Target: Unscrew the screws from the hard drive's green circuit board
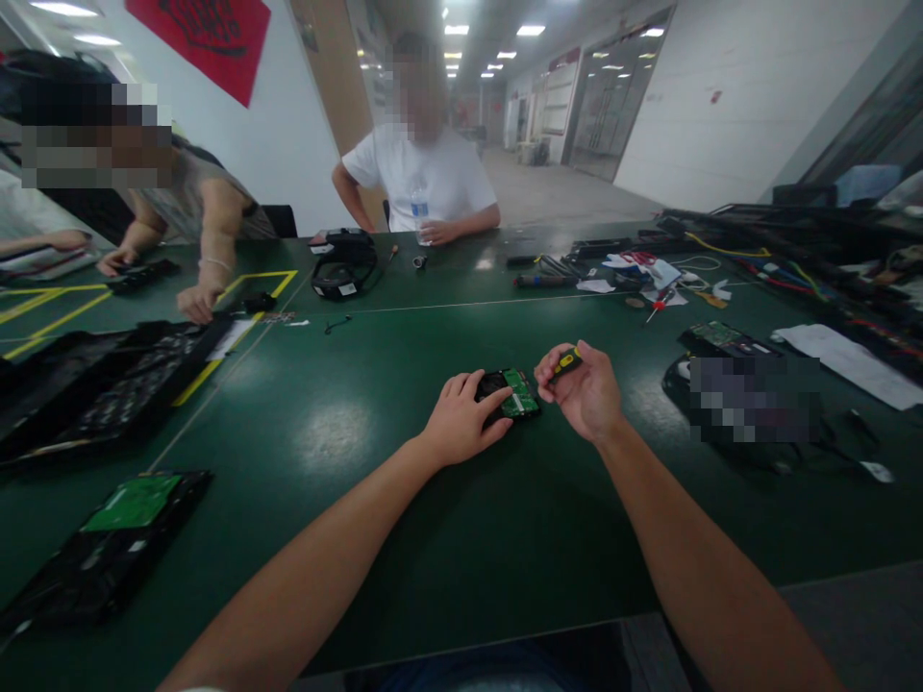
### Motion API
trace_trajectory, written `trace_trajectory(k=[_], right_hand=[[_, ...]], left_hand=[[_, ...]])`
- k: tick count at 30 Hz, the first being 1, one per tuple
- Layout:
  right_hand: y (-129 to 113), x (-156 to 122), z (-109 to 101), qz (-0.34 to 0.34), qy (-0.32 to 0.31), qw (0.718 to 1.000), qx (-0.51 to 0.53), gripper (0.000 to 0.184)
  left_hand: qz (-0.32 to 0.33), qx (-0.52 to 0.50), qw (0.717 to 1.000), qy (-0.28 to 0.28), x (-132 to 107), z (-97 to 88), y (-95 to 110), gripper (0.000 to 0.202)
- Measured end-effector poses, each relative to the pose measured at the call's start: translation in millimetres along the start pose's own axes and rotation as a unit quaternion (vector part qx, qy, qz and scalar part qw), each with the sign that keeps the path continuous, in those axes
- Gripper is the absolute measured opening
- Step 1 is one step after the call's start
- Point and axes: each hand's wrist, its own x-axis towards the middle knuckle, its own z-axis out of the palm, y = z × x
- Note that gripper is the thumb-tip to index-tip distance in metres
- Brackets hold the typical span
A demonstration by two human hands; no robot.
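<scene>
On the green table, a hard drive (520, 394) lies flat with its green circuit board facing up. My left hand (468, 418) rests over its left part, fingers spread, with the index finger across the board and the thumb at the near edge, holding it down. Just right of the drive, my right hand (587, 389) is raised a little, palm partly upward. Its fingers are closed around a screwdriver (566, 363) with a yellow and black handle; the shaft does not show clearly.
A black unit with a green board (137, 502) lies near left. An open black case (115, 389) is farther left, by a co-worker's hand (198, 303). Another person holds a bottle (419, 213) opposite. Cables (764, 255), a red screwdriver (658, 306) and a dark bag-like item (750, 399) lie right.
</scene>
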Motion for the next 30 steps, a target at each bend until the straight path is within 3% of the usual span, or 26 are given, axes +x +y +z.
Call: trace_trajectory(k=[30], right_hand=[[0.2,-1.1,1.6,-0.007,0.004,1.0,-0.008,0.041]], left_hand=[[-0.002,0.0,1.0,-0.002,0.2,0.5,0.0,0.059]])
